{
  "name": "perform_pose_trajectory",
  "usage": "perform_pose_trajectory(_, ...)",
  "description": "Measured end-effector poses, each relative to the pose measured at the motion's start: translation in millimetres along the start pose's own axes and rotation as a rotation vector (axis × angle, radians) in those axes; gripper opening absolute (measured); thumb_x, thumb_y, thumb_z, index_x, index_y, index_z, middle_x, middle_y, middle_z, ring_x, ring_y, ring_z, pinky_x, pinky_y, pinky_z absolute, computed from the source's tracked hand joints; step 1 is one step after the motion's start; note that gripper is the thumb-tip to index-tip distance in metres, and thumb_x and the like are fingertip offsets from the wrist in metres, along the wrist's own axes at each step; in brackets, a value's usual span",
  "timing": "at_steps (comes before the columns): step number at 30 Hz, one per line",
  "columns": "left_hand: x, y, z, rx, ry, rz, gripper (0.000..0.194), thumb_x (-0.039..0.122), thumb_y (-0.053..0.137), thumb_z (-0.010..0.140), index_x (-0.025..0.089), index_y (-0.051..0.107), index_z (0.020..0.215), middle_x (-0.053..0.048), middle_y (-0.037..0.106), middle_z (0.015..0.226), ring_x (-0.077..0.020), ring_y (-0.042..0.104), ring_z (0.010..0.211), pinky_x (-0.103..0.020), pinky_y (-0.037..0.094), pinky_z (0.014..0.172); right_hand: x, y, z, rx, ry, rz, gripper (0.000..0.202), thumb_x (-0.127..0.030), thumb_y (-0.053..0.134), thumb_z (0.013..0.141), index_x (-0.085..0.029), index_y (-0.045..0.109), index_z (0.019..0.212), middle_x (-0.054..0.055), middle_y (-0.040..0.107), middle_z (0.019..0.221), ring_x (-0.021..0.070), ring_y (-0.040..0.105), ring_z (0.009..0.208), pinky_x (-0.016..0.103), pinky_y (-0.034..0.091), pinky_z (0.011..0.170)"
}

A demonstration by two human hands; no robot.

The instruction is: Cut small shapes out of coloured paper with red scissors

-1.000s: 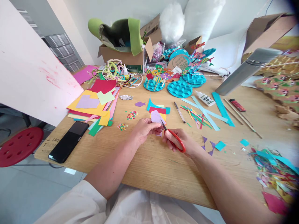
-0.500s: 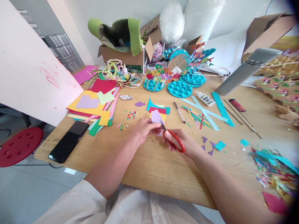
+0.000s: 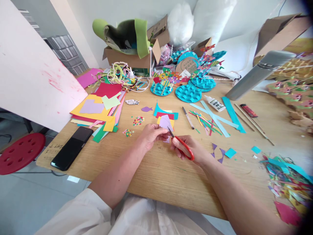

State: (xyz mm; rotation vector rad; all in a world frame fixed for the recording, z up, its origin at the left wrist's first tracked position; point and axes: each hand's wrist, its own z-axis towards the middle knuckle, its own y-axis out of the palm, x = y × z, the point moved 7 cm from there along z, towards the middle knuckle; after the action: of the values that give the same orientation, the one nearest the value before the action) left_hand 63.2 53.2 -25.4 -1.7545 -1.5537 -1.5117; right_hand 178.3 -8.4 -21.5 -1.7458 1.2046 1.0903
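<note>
Behind left fingers point(image 3: 160, 131), lilac paper point(image 3: 165, 121) partly hidden

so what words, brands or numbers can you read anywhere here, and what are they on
Nothing is clear enough to quote.
White glue bottle: label print too small.
Small bottle with a yellow label: too small.
Cardboard disc: printed characters, blurred.
White sticker: marks too small.
Tabletop: handwriting by the black phone and fainter marks near the left hand, neither legible.
</note>
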Motion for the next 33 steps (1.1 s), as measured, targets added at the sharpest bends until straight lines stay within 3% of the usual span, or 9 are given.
perform_pose_trajectory(33,-1.3,-1.3,1.4,-0.007,-0.007,0.011,0.019,0.023,0.073,0.063,0.008,0.069,0.072,-0.008,0.070,0.072,-0.0118,0.062,0.060,-0.026,0.049,0.062,1.7,-1.1,0.3,0.020,0.005,-0.045,0.052,-0.067,0.067,0.071,-0.015,0.058,0.065,-0.002,0.054,0.043,0.0078,0.044,0.034,0.019,0.029,0.036)
